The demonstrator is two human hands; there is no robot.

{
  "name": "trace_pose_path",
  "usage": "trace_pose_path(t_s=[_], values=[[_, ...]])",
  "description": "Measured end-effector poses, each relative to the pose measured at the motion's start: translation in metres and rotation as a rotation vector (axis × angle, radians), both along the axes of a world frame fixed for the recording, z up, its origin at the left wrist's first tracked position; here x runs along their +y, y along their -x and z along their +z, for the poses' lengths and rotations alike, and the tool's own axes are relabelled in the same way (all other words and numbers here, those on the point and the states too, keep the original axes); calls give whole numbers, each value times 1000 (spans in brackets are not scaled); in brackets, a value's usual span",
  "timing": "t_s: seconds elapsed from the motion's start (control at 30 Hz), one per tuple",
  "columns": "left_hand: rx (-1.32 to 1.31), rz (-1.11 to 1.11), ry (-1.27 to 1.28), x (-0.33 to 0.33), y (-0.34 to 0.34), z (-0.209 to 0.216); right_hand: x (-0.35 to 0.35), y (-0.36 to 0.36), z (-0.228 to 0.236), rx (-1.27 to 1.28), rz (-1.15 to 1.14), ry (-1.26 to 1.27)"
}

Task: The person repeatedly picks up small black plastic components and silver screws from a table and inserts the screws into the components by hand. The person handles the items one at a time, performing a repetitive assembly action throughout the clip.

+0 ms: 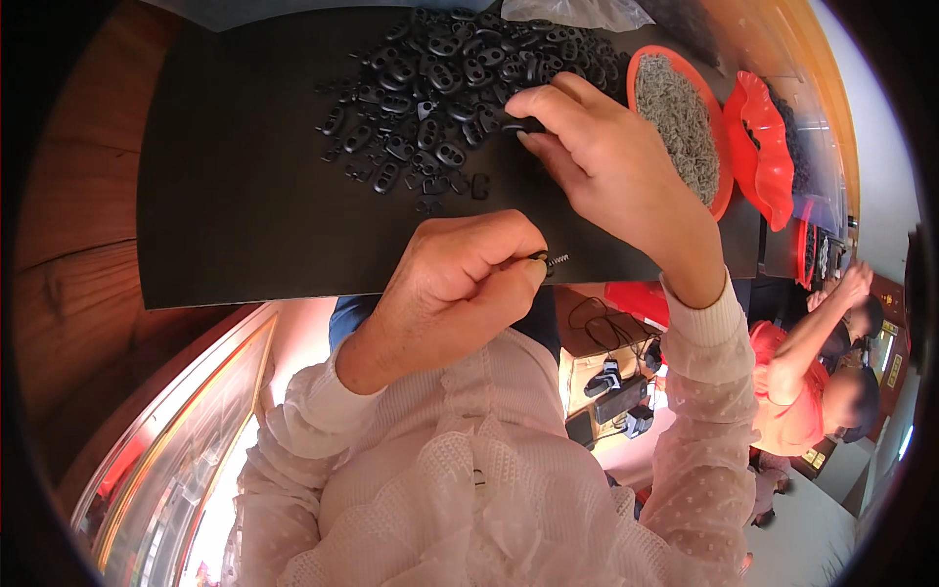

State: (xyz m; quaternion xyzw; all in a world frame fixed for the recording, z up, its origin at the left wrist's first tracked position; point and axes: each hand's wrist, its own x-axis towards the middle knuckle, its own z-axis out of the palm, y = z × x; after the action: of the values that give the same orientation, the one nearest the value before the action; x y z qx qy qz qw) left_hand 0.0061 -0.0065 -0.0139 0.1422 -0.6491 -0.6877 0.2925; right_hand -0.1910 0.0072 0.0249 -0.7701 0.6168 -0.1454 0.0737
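My left hand (455, 279) is closed near the table's front edge. It pinches a small black plastic part, mostly hidden by the fingers, with a small metal spring (558, 260) sticking out to the right. My right hand (611, 152) is at the right side of a heap of black two-hole cord locks (430, 73). Between its thumb and forefinger is a black cord lock piece (524, 125), its far end covered by the fingers. Small loose black parts (479, 186) lie at the heap's near edge.
A round orange-red bowl (726, 147) full of small metal springs stands right of the heap. Beyond it is a red wavy-rimmed dish (763, 147) with black parts. A clear plastic bag (577, 12) lies at the back. Another person in red (782, 391) is off to the right.
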Motion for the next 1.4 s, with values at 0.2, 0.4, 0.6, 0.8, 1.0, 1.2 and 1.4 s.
trace_pose_path(t_s=[0.2,0.4,0.6,0.8,1.0,1.2,1.4], values=[[0,13,34,0,0,0,-11,-14,-11,-49,72,72],[12,31,68,0,0,-3,-7,-10,-8,-15,52,58],[36,43,90,0,0,-3,-12,-21,-19,-94,74,124],[40,51,74,1,0,-3,-11,-19,-15,-6,89,46],[49,54,53,2,1,-1,-4,-17,-9,36,64,33],[41,55,75,2,2,-1,-5,-16,-10,7,73,40],[-4,38,17,2,-1,0,-7,-17,-12,65,83,45]])
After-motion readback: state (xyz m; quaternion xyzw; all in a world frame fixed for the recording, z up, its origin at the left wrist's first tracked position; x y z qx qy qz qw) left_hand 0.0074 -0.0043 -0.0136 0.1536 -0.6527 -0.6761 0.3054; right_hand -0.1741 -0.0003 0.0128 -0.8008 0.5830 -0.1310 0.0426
